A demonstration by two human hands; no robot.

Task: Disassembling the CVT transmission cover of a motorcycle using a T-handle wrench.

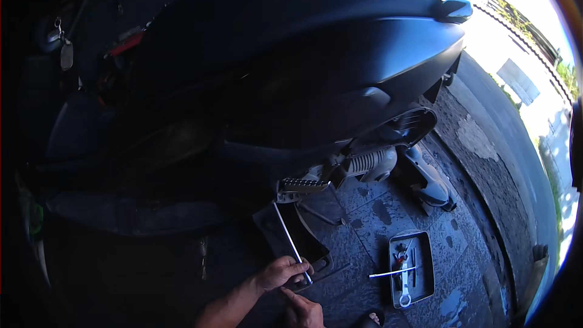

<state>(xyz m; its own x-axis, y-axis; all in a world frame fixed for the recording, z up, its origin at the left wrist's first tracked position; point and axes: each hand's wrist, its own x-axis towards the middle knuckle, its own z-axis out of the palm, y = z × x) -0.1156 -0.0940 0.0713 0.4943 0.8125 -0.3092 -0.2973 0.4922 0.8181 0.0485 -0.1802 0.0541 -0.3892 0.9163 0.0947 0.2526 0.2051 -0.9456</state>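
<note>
My left hand (283, 272) is closed around the lower part of a long, straight silver metal rod (288, 232), which looks like a socket wrench. The rod's far end reaches up to the lower side of a dark scooter (273, 79), by the ridged metal footrest (303, 186). Just below and to the right is my right hand (303, 313), its index finger stretched toward the left hand. Nothing shows in it, though its other fingers are partly hidden. Behind the rod lies a dark, curved, open part or pan (310, 244) on the floor.
A shallow rectangular tray (431, 267) to the right holds a ring spanner (405, 297), a silver T-shaped tool (388, 273) and other small tools. Dark wet tiles (370, 218) cover the floor. Part of a foot (375, 318) shows at the lower edge. Bright road lies beyond.
</note>
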